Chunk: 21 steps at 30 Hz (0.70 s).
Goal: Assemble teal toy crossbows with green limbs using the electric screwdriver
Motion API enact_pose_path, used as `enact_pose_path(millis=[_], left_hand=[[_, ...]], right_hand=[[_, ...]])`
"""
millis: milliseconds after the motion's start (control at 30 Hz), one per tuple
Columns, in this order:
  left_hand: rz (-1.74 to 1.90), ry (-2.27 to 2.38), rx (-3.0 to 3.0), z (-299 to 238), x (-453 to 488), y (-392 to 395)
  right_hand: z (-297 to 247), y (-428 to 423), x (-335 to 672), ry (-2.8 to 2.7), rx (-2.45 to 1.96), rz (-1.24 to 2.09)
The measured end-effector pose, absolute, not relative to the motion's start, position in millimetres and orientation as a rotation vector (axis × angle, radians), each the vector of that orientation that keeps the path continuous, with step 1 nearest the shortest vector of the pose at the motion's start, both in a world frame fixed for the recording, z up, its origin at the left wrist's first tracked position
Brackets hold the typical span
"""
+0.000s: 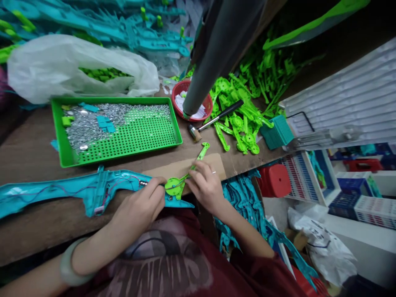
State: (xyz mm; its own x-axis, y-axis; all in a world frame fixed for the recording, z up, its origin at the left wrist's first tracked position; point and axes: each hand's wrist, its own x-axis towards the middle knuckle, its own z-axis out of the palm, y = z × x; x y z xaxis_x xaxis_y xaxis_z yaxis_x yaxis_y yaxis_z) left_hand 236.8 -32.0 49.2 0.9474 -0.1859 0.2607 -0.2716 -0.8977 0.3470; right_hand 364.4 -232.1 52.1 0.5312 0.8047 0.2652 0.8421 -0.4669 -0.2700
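Observation:
A long blue plastic shell half [62,190] lies along the table's front edge, with thin wires and a small metal cylinder [142,182] inside it. My left hand [145,204] is closed over the shell beside that cylinder, its fingertips hidden behind the knuckles. A bright green plastic piece [173,187], with a round disc and a long arm, sits over the shell's right end. My right hand [206,185] pinches the green piece at its arm. A thin dark strand crosses the disc between both hands; I cannot make out what it is.
A green tray [120,159] of screws stands behind the shell. Farther right are a hammer [216,117], a red basket [176,93] and a heap of green parts [238,119]. A grey post [213,57] slants overhead. Blue shells [247,202] are stacked below the table's right edge.

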Motion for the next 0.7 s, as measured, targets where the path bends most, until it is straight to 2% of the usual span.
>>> enact_pose_path(millis=[133,467,700], left_hand=[[0.32,-0.275,2.708,51,239,-32],[0.277,-0.149,2.573,51,244,-30],[0.281,-0.309,2.667,58,236,-27]], right_hand=[[47,-229,364,-1.67,-2.177,-0.13],[59,-224,373,-1.563,-2.193,0.19],[61,-224,377,-1.525,-2.177,0.259]])
